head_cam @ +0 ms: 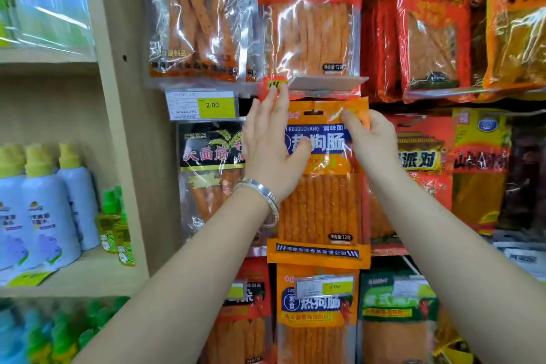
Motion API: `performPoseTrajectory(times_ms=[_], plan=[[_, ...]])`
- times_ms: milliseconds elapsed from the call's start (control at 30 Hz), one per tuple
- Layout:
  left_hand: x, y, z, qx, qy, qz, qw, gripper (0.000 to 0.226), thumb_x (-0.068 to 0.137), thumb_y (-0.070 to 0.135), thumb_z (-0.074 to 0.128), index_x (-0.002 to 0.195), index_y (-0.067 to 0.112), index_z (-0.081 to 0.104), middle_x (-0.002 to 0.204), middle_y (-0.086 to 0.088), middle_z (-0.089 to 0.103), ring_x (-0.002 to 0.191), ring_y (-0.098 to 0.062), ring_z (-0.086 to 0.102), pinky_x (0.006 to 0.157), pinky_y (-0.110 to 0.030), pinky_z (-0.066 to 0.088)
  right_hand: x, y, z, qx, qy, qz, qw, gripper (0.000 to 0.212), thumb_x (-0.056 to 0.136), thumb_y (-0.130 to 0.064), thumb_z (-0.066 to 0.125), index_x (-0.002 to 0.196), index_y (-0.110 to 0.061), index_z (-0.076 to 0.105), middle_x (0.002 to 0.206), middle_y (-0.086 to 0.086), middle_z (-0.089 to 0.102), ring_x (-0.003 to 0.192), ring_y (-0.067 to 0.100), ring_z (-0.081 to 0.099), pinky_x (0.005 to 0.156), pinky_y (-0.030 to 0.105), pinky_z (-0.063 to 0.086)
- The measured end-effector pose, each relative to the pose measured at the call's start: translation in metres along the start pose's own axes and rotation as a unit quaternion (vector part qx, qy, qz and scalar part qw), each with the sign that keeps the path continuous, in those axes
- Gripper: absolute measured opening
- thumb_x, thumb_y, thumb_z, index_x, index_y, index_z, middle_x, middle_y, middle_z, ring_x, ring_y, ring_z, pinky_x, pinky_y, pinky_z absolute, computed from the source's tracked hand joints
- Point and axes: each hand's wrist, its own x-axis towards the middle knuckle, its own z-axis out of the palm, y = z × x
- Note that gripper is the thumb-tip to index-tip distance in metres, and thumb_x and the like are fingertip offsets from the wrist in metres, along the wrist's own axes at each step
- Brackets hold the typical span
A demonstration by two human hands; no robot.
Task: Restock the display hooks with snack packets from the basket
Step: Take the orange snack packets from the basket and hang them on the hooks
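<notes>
Restocking at the snack wall: we hold an orange snack packet [322, 207] upright against the display, its long axis running straight down from the hands. The right hand [372, 142] pinches the packet's top right corner between thumb and fingers. The left hand [271, 145], a bracelet [263, 195] at its wrist, lies flat with fingers straight. Its thumb rests across the blue label and its fingertips reach up to the bottom seam of the red packet [307, 23] hanging above.

The hang slot [313, 112] in the packet's header sits between the two hands, just right of the left fingertips and up and left of the right thumb. We judge both hands about equally near it, the right one steering the corner.

The hook itself is hidden. It probably sits behind the header, under the grey label holder [325, 81] just above both hands. We cannot tell whether the slot is on it yet. The basket is out of view.
</notes>
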Motion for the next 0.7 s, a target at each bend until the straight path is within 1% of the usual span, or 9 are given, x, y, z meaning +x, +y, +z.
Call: performPoseTrajectory(times_ms=[133, 167, 267, 400, 433, 500, 567, 633, 700], plan=[[-0.003, -0.002, -0.002, -0.027, -0.012, -0.002, 1.000, 0.077, 0.084, 0.033, 0.048, 0.148, 0.035, 0.005, 0.157, 0.008, 0.012, 0.144, -0.014, 0.001, 0.114, -0.035, 0.001, 0.003, 0.000, 0.000, 0.008, -0.004, 0.022, 1.000, 0.029, 0.091, -0.032, 0.058, 0.082, -0.004, 0.063, 0.092, 0.019, 0.068, 0.092, 0.037, 0.063, 0.085, 0.055, 0.049], [-0.003, -0.002, -0.002, -0.034, -0.014, -0.001, 0.999, 0.077, 0.083, 0.033, 0.047, 0.148, 0.035, 0.006, 0.157, 0.008, 0.012, 0.144, -0.013, 0.001, 0.114, -0.034, 0.001, 0.004, 0.000, 0.000, 0.009, -0.002, 0.024, 1.000, 0.029, 0.090, -0.032, 0.058, 0.082, -0.005, 0.063, 0.092, 0.019, 0.069, 0.092, 0.037, 0.063, 0.085, 0.055, 0.049], [-0.003, -0.002, -0.003, -0.046, -0.019, -0.003, 0.999, 0.077, 0.083, 0.032, 0.046, 0.149, 0.035, 0.007, 0.157, 0.009, 0.012, 0.144, -0.011, 0.002, 0.113, -0.032, 0.002, 0.006, 0.001, 0.001, 0.006, -0.003, 0.030, 1.000, 0.021, 0.089, -0.030, 0.058, 0.075, -0.015, 0.062, 0.091, 0.015, 0.070, 0.090, 0.034, 0.065, 0.085, 0.052, 0.051], [-0.003, -0.007, 0.001, -0.068, -0.023, 0.007, 0.997, 0.080, 0.082, 0.030, 0.048, 0.149, 0.037, 0.004, 0.157, 0.011, 0.013, 0.144, -0.011, 0.007, 0.115, -0.034, 0.008, 0.008, 0.011, 0.001, -0.003, -0.007, 0.026, 1.000, 0.027, 0.090, -0.033, 0.059, 0.083, -0.007, 0.063, 0.091, 0.017, 0.069, 0.089, 0.034, 0.064, 0.081, 0.050, 0.051], [-0.005, -0.009, 0.003, -0.075, -0.029, 0.005, 0.997, 0.081, 0.083, 0.030, 0.048, 0.148, 0.040, 0.001, 0.156, 0.013, 0.013, 0.144, -0.009, 0.007, 0.113, -0.033, 0.011, 0.008, 0.016, 0.001, -0.016, 0.000, 0.013, 1.000, 0.027, 0.090, -0.035, 0.059, 0.085, -0.009, 0.063, 0.089, 0.013, 0.069, 0.086, 0.031, 0.064, 0.078, 0.046, 0.050], [-0.011, -0.018, 0.011, -0.069, -0.048, -0.004, 0.996, 0.082, 0.083, 0.033, 0.049, 0.145, 0.047, -0.003, 0.156, 0.016, 0.011, 0.144, -0.006, 0.008, 0.109, -0.031, 0.015, 0.007, 0.026, 0.000, -0.051, 0.027, -0.025, 0.998, 0.023, 0.089, -0.037, 0.062, 0.092, -0.015, 0.057, 0.083, -0.003, 0.062, 0.079, 0.019, 0.059, 0.071, 0.032, 0.045], [-0.021, -0.032, 0.020, -0.038, -0.077, -0.008, 0.996, 0.079, 0.085, 0.032, 0.051, 0.146, 0.044, 0.002, 0.157, 0.010, 0.010, 0.144, -0.009, 0.008, 0.114, -0.035, 0.015, 0.000, 0.037, -0.001, -0.066, 0.050, -0.051, 0.995, 0.029, 0.087, -0.031, 0.066, 0.104, -0.018, 0.046, 0.084, -0.013, 0.051, 0.074, 0.006, 0.051, 0.066, 0.020, 0.037], [-0.034, -0.048, 0.029, -0.001, -0.107, -0.010, 0.994, 0.075, 0.087, 0.026, 0.054, 0.147, 0.037, 0.012, 0.158, 0.006, 0.009, 0.144, -0.012, 0.008, 0.117, -0.042, 0.015, -0.010, 0.046, -0.003, -0.066, 0.057, -0.074, 0.993, 0.042, 0.085, -0.020, 0.068, 0.116, -0.017, 0.041, 0.096, -0.009, 0.050, 0.080, 0.002, 0.051, 0.070, 0.017, 0.040], [-0.048, -0.061, 0.039, 0.037, -0.138, 0.001, 0.990, 0.073, 0.088, 0.025, 0.054, 0.148, 0.035, 0.014, 0.158, 0.008, 0.002, 0.144, -0.012, 0.004, 0.118, -0.044, 0.013, -0.024, 0.058, -0.006, -0.142, 0.076, -0.160, 0.974, 0.045, 0.083, -0.012, 0.067, 0.122, -0.008, 0.044, 0.113, 0.004, 0.049, 0.097, 0.012, 0.050, 0.086, 0.021, 0.041]])
